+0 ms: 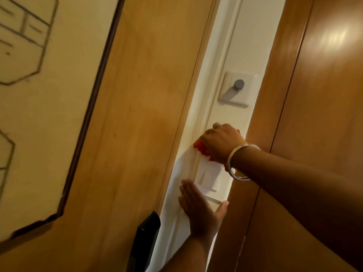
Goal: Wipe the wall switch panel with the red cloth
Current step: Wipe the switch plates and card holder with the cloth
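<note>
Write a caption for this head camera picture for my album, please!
Right hand presses a red cloth on the white wall above a white switch panel; left hand rests flat below.

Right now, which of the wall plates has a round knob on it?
The upper plate, above the right hand holding the red cloth. It carries a grey knob; the lower plate has only flat rocker switches.

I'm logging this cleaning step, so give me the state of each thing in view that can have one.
right hand: closed on the red cloth, pressed to the wall above the rocker switch panel
red cloth: bunched, mostly hidden under the hand
left hand: open, flat against the wall, holding nothing
rocker switch panel: uncovered; rocker positions unclear
dial panel: untouched; knob setting unreadable
bangle: on the right wrist
</note>
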A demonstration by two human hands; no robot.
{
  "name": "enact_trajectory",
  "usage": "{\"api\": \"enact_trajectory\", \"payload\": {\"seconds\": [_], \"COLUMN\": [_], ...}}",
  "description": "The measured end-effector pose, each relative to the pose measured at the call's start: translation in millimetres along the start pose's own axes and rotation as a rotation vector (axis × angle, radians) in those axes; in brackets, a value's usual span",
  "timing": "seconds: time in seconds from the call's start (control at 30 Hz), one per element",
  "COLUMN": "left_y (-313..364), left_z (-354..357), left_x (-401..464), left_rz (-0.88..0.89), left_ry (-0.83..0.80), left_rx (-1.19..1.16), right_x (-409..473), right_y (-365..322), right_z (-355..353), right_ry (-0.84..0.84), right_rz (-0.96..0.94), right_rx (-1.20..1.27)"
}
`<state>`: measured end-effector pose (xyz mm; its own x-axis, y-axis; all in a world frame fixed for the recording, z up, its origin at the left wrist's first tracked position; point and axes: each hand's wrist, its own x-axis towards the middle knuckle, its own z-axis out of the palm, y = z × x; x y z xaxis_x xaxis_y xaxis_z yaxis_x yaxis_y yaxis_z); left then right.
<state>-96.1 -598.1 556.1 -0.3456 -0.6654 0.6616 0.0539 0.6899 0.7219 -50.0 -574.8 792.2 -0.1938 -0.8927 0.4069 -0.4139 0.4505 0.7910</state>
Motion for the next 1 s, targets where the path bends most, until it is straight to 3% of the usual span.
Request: {"api": "enact_trajectory", "payload": {"seconds": [0.13,0.23,0.37,0.5,0.7,0.93,1.0], "left_y": [-3,-2,-2,-2,-3,-7,-7], "left_z": [1,2,2,2,7,7,6], "left_x": [3,5,6,1,2,4,4], "left_rz": [-0.046,-0.085,-0.080,-0.004,-0.035,-0.031,-0.027], "left_ry": [-0.054,-0.074,-0.045,0.017,-0.017,-0.072,-0.089], "left_rx": [-0.026,-0.024,-0.050,0.014,0.007,-0.032,-0.027], "right_x": [-2,7,11,-12,3,-50,-53], "right_y": [-20,-17,-8,-47,-13,8,24], "right_z": [0,-12,-15,8,7,34,30], "right_ry": [-0.078,-0.183,-0.119,-0.201,-0.038,-0.034,-0.012], "right_rz": [-0.040,-0.052,0.005,-0.093,0.013,-0.260,-0.245], "right_rx": [-0.128,-0.070,-0.140,-0.012,-0.022,0.080,0.069]}}
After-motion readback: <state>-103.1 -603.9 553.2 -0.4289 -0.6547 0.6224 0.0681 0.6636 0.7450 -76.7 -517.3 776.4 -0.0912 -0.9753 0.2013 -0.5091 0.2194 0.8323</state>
